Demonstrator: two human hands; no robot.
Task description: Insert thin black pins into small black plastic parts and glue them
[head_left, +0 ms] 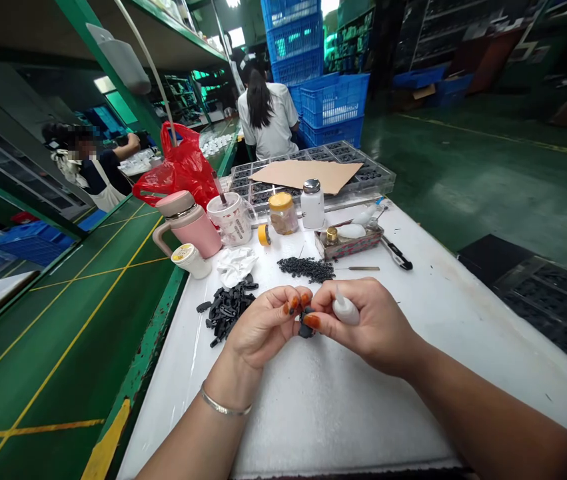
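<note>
Over the near part of the white table (313,420), my two hands meet at a small black plastic part (306,328). My left hand (263,327) is closed, its thumb and fingertips pinching the part from the left. My right hand (376,323) grips the same part with thumb and forefinger. A small white squeeze bottle (346,311) with a thin nozzle is also tucked in my right hand, tip pointing up. A pile of black plastic parts (226,312) lies left of my hands. Beyond them is a heap of tiny black rings (308,269).
Behind the heaps stand a pink thermos (196,230), a mug (233,223), a yellow-lidded jar (283,215), a metal-topped bottle (312,207) and a small box (350,241). A cutter (397,253) lies right. Cardboard (308,173) covers trays. A green conveyor (63,333) runs left; two people work beyond.
</note>
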